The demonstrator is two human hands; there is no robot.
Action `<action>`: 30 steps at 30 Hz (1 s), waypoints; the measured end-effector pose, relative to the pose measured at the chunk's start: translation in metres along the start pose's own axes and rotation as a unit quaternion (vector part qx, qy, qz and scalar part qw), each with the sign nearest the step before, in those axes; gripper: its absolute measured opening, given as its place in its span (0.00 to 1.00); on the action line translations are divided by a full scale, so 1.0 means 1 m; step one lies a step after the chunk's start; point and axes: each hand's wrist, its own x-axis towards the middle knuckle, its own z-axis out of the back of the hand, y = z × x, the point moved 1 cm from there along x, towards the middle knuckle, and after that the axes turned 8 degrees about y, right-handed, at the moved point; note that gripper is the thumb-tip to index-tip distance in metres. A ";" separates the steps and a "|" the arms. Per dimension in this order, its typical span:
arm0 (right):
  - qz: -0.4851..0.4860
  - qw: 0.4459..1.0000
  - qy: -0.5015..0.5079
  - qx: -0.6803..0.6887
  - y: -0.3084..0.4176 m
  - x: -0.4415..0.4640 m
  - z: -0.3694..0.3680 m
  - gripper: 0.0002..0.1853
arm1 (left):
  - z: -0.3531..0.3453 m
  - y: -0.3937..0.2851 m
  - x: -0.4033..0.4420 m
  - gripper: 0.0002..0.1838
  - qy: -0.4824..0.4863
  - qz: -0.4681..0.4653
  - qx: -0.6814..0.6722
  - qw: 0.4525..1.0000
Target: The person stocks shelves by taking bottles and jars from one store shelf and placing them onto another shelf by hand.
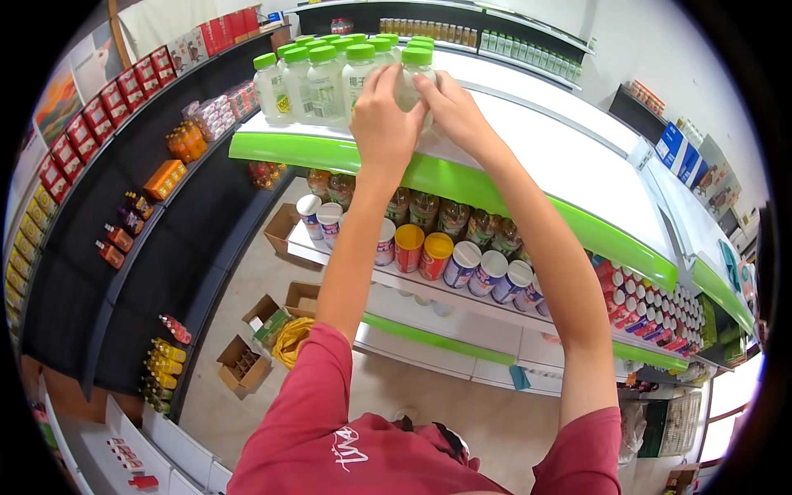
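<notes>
White bottles with green caps point(323, 82) stand in close rows at the left end of the white top shelf point(544, 136). At the right front of this group is one bottle point(417, 58) with both my hands around it. My left hand point(386, 115) is closed along its left side, fingers up near the cap. Against its right side, my right hand point(450, 111) is closed, with the thumb across the front. My hands hide most of this bottle, including its base. Just left of my left hand stands another bottle point(358, 74) with a printed label.
A green shelf edge point(462, 177) runs below my wrists. On the shelf under it are tubs with white and orange lids point(436, 256) and dark bottles behind. Dark wall shelves point(82, 247) with drinks line the left. Opened cardboard boxes point(243, 363) lie on the floor.
</notes>
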 end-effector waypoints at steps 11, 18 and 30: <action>0.031 0.993 -0.028 -0.111 -0.002 -0.002 -0.003 0.33 | 0.006 -0.004 -0.004 0.20 -0.049 0.064 0.032 0.996; 0.057 0.957 -0.098 -0.268 0.027 -0.028 -0.012 0.28 | 0.009 -0.001 -0.003 0.16 -0.049 0.064 0.017 0.997; 0.366 0.844 -0.347 -0.184 0.151 -0.259 0.112 0.22 | 0.070 -0.012 0.041 0.09 -0.197 -0.164 -0.021 0.966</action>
